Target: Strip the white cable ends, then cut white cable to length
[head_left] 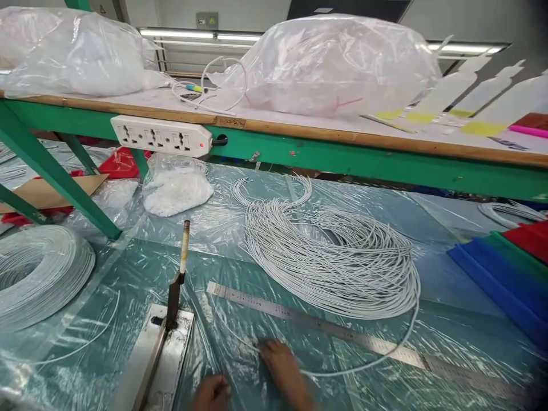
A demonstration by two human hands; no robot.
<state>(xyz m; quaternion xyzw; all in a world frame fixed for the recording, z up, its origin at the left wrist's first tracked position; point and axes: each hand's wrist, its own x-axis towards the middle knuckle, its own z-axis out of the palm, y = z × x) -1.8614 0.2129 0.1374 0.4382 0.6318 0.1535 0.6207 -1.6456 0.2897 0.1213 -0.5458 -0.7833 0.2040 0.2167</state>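
My right hand [283,368] is closed on a thin white cable [355,370], which runs under the fingers. One end of this cable curves up to the left, and the other side sweeps round to a large loose bundle of cut white cables [342,268]. Just left of it, at the bottom edge, my left hand [213,393] has its fingers curled in; whatever they may hold is hidden. Beside my left hand lies a metal lever cutter [173,342], its handle [184,251] standing upright. A steel ruler [317,324] lies slanted beyond my hands.
A heavy cable coil [47,274] sits at the left. Blue, green and red trays [496,274] are stacked at the right. Above the back of the table runs a green-framed shelf [342,154] with a power strip [162,136], plastic bags [334,65] and squeeze bottles [449,91].
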